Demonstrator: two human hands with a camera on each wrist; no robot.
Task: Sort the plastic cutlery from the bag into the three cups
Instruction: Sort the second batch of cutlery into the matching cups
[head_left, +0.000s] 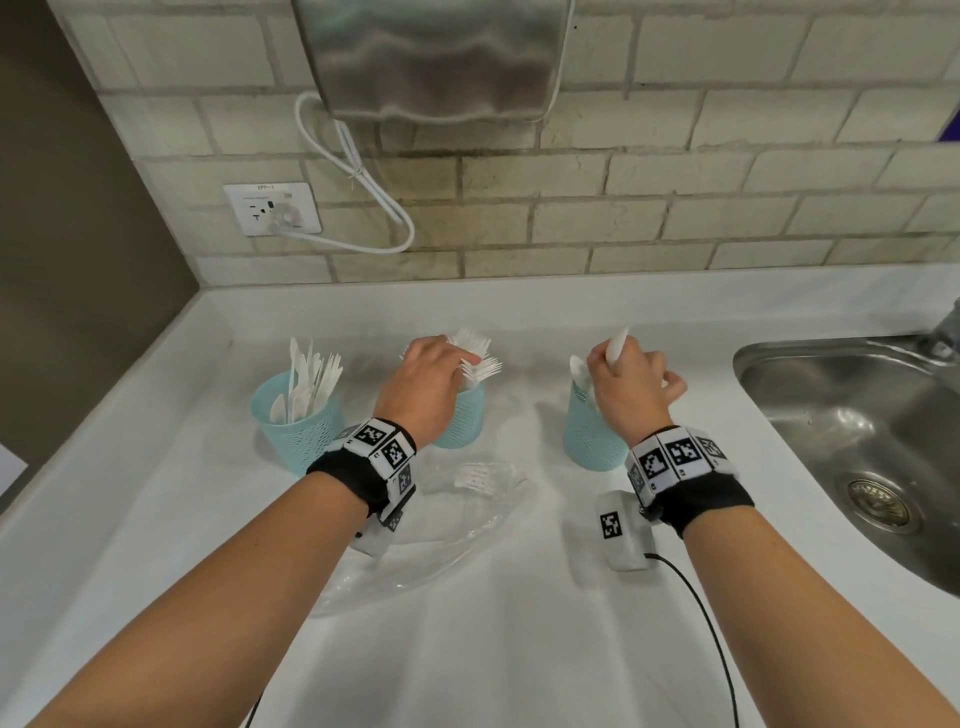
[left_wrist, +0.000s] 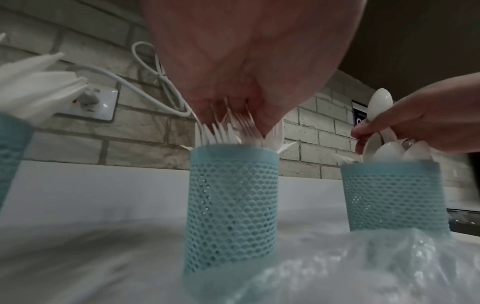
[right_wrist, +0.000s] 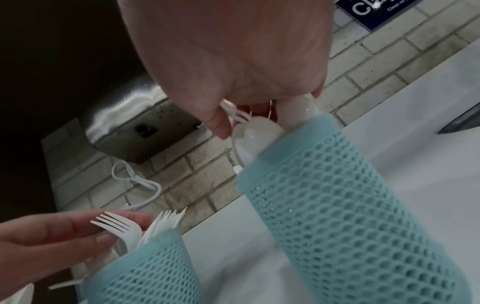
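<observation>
Three teal mesh cups stand in a row on the white counter. The left cup (head_left: 296, 421) holds knives (head_left: 311, 374). Over the middle cup (head_left: 460, 415), full of forks (head_left: 478, 358), my left hand (head_left: 457, 364) pinches a white fork (right_wrist: 114, 224) between thumb and fingers. My right hand (head_left: 618, 369) is above the right cup (head_left: 589, 436), gripping a white spoon (left_wrist: 380, 102) by its handle with the bowl pointing up. More spoons (right_wrist: 257, 129) stand in that cup. The clear plastic bag (head_left: 441, 519) lies flat in front of the cups.
A steel sink (head_left: 857, 431) is set into the counter at the right. A black cable (head_left: 691, 587) trails from my right wrist. On the tiled wall behind are a hand dryer (head_left: 436, 57) and a socket (head_left: 272, 208).
</observation>
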